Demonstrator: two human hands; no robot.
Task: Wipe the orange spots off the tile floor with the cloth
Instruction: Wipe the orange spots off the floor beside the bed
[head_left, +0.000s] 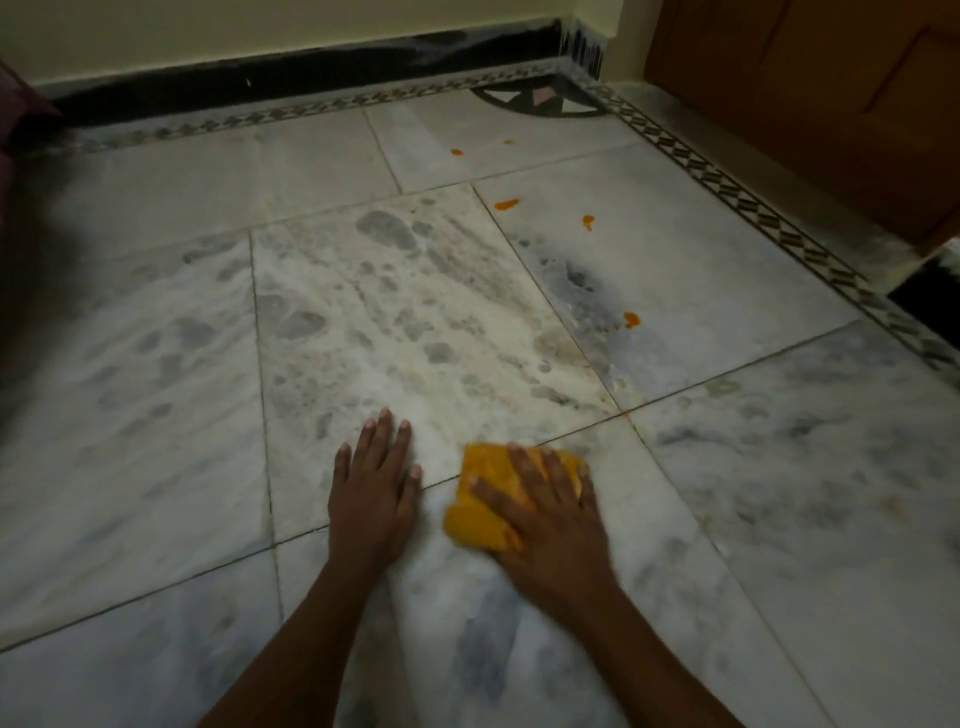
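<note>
Head view looks down on my two hands at the near edge of the marble tile floor (156, 322). My right hand (545, 519) lies flat on the yellow cloth (480, 512), fingers (519, 462) spread wide and pressing it to the floor across a grout line, pinned under the palm rather than gripped. My left hand (376, 488) rests just beside it, fingers stretched out and together, holding nothing, braced on the bare tile. I judge the wiping barely under way as far as the visible mess goes: the cloth sits well apart from every orange mark I can see. One spot (630, 319) lies ahead and to the right on the next tile, with a few faint specks beside it. Farther on sit an elongated smear (506, 204) and a drip-shaped spot (588, 222), and two small ones, (456, 152) and (508, 141), lie near the patterned border (727, 192) by the wall. All five remain untouched. Whether the tile under my right palm hid a mark I cannot tell. What is left, then, is to carry the cloth forward and right, nearest spot first
</note>
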